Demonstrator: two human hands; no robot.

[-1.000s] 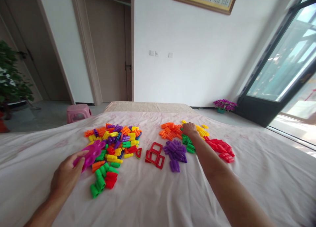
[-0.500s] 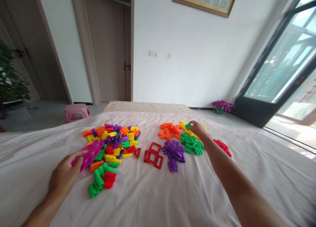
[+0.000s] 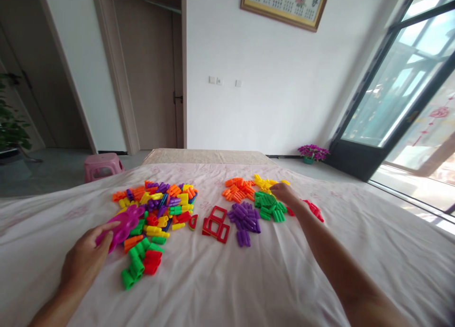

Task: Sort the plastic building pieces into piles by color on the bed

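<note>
My left hand [image 3: 83, 256] is closed on the rim of a magenta plastic piece with a scalloped, flower-like edge [image 3: 125, 225]. It tilts over the left side of a mixed heap of coloured plastic building blocks [image 3: 156, 231]. Farther off, my right hand [image 3: 282, 190] has its fingers curled together at the border between the green blocks [image 3: 266, 201] and the yellow blocks [image 3: 263, 181]. Whatever those fingertips hold, if anything, is hidden. Purple blocks [image 3: 244, 218] and orange blocks [image 3: 237, 189] lie in groups to the left of the right hand.
Red square frames [image 3: 216, 225] lie between the heaps, with a small watermelon-slice piece [image 3: 193, 222] beside them. Red blocks [image 3: 314, 211] sit right of my right forearm. A patterned sheet [image 3: 227, 289] covers the surface. A pink stool [image 3: 103, 166] stands beyond its left edge.
My right hand has drawn slightly nearer, from over the yellow blocks to the green group's edge. The green block seen in its fingers is no longer distinguishable. The view has shifted slightly.
</note>
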